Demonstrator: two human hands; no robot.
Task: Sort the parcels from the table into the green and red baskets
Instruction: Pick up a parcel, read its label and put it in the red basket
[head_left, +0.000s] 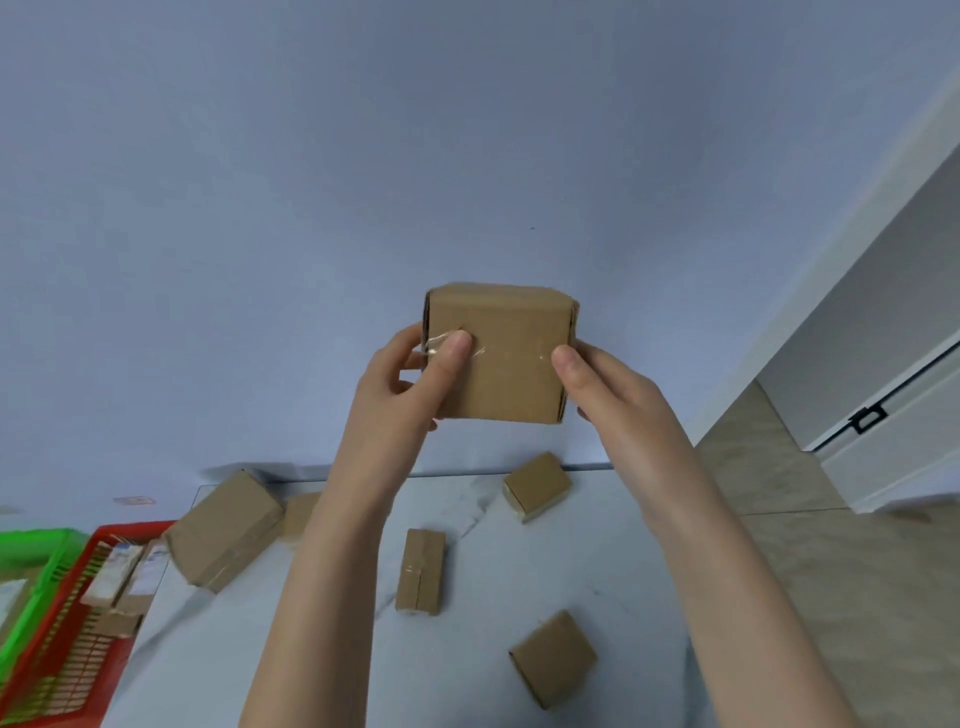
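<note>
Thumbs forward, left hand (400, 384) and right hand (618, 395) are clamped on opposite ends of a brown taped cardboard parcel (501, 358), held high above the white marbled table (493, 519), presumably for checking before red plastic basket (135, 530) or green plastic basket (41, 540) is chosen.

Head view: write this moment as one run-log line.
left hand, right hand: grip lifted parcel above table | table: loose parcels waiting | red basket: holds labelled parcels

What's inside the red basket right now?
The red basket holds at least three cardboard parcels, two showing white labels. Anything beneath them is covered, and the basket's near corner runs out of frame.
</note>
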